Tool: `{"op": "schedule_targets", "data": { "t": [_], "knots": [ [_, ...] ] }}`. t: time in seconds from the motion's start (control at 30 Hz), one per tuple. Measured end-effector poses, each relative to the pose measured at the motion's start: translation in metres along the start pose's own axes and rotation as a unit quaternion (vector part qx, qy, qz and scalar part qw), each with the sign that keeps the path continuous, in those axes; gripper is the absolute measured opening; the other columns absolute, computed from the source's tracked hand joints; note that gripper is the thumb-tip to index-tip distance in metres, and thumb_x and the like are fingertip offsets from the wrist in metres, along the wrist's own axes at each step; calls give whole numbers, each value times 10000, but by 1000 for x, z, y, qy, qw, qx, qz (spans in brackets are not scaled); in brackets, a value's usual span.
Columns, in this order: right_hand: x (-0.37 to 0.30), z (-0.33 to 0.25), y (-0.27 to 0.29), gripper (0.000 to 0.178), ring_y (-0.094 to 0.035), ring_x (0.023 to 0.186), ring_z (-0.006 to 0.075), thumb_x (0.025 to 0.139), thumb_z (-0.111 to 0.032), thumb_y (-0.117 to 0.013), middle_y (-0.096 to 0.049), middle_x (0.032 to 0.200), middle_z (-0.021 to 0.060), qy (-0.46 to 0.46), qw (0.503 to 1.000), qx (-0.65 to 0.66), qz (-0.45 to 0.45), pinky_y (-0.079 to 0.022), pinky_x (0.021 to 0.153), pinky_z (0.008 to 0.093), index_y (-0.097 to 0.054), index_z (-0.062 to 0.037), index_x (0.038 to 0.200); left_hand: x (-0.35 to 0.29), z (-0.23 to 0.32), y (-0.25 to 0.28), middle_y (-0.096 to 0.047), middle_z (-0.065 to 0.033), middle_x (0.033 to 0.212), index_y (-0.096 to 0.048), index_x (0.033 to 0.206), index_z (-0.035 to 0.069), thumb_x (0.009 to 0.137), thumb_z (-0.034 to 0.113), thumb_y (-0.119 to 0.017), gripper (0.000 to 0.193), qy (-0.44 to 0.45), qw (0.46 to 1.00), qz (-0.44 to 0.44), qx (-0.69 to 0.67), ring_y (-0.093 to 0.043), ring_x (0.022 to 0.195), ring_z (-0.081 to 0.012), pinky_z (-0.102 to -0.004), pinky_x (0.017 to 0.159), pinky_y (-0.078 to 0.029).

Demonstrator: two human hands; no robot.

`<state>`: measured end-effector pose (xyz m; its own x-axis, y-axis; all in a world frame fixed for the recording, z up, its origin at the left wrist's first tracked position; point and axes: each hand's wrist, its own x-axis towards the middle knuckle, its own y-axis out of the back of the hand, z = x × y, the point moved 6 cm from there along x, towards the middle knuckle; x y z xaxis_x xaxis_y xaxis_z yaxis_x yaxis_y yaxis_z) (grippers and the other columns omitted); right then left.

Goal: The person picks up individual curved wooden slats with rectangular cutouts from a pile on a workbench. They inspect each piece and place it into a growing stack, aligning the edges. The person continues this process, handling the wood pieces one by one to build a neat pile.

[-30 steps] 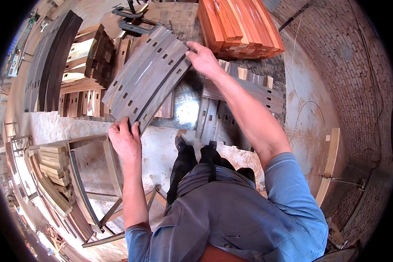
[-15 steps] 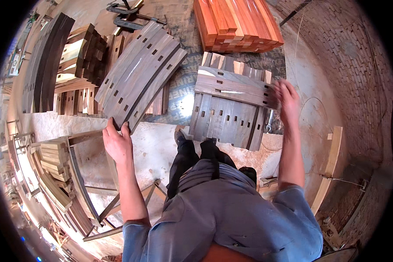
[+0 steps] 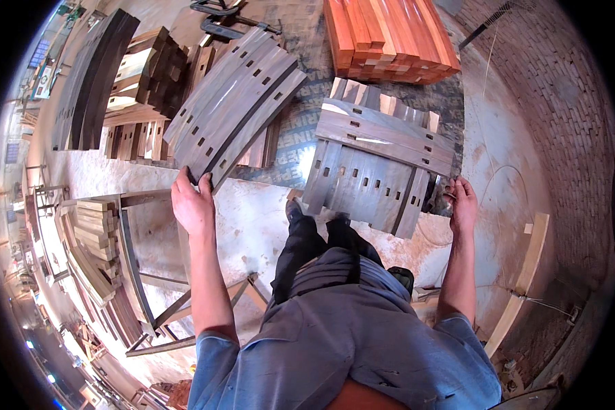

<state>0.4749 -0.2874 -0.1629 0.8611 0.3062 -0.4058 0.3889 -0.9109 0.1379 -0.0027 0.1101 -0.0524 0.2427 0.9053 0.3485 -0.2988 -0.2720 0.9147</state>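
My left hand [image 3: 193,205] is closed on the near end of a dark slotted wooden slat [image 3: 219,152], thumb and fingers on either side. That slat is in a slanted row of similar slats on a stack. To the right lies a second group of slotted slats [image 3: 365,179], with slotted boards [image 3: 389,135] across its far part. Beside that group's near right corner is my right hand [image 3: 463,205], its fingers pinched together around something small that I cannot make out. Dark metal shows between those fingers and the slats.
Orange-red wooden bars [image 3: 393,37] are stacked at the back. Metal clamps [image 3: 229,24] lie at the far left-centre, with dark boards [image 3: 99,82] stacked left of them. A metal frame [image 3: 137,273] and pale timber [image 3: 96,232] stand at the near left. A brick wall [image 3: 560,102] rises on the right.
My right hand has come down from the end of the crosswise boards to the stack's near right corner. My left hand stays on the slat's end. The whole view has shifted slightly.
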Motion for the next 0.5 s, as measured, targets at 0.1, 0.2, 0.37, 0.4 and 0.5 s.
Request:
{"op": "schedule_targets", "data": {
  "t": [0.1, 0.2, 0.37, 0.4, 0.5],
  "knots": [
    [3, 3, -12, 338, -588, 860, 120, 979, -259, -582, -637, 978, 27, -8, 1000, -7, -23, -503, 738, 294, -580, -21, 1219, 0, 0, 0, -643, -188, 1012, -582, 1206, 21, 843, 268, -726, 462, -6, 1000, 3, -1, -626, 924, -367, -438, 800, -513],
    [4, 7, -18, 354, -589, 863, 123, 979, -261, -581, -628, 975, 27, -11, 999, -2, -38, -506, 738, 297, -564, -16, 1234, -1, -2, -1, -638, -178, 1000, -575, 1221, 36, 840, 291, -725, 483, -5, 1000, 4, -1, -628, 915, -363, -443, 787, -515],
    [9, 10, -24, 387, -591, 881, 139, 983, -264, -574, -622, 1002, 47, -13, 997, 22, -77, -520, 753, 313, -535, -2, 1265, -1, -1, 0, -635, -171, 992, -577, 1226, 64, 833, 308, -727, 487, 23, 1000, -9, -1, -627, 905, -358, -449, 766, -516],
    [9, 9, -25, 390, -594, 886, 146, 984, -267, -572, -621, 1008, 55, -16, 997, 17, -72, -525, 762, 319, -533, 0, 1266, -1, -1, 0, -635, -170, 991, -578, 1227, 68, 831, 310, -728, 487, 26, 1000, -10, 0, -627, 904, -357, -450, 763, -516],
    [4, 4, -31, 396, -602, 902, 166, 987, -273, -566, -617, 1028, 79, -27, 998, 9, -61, -538, 786, 336, -528, 5, 1266, -1, 1, 0, -642, -167, 981, -579, 1222, 73, 830, 328, -725, 490, 19, 1000, -13, 10, -633, 890, -362, -455, 741, -522]
  ]
}}
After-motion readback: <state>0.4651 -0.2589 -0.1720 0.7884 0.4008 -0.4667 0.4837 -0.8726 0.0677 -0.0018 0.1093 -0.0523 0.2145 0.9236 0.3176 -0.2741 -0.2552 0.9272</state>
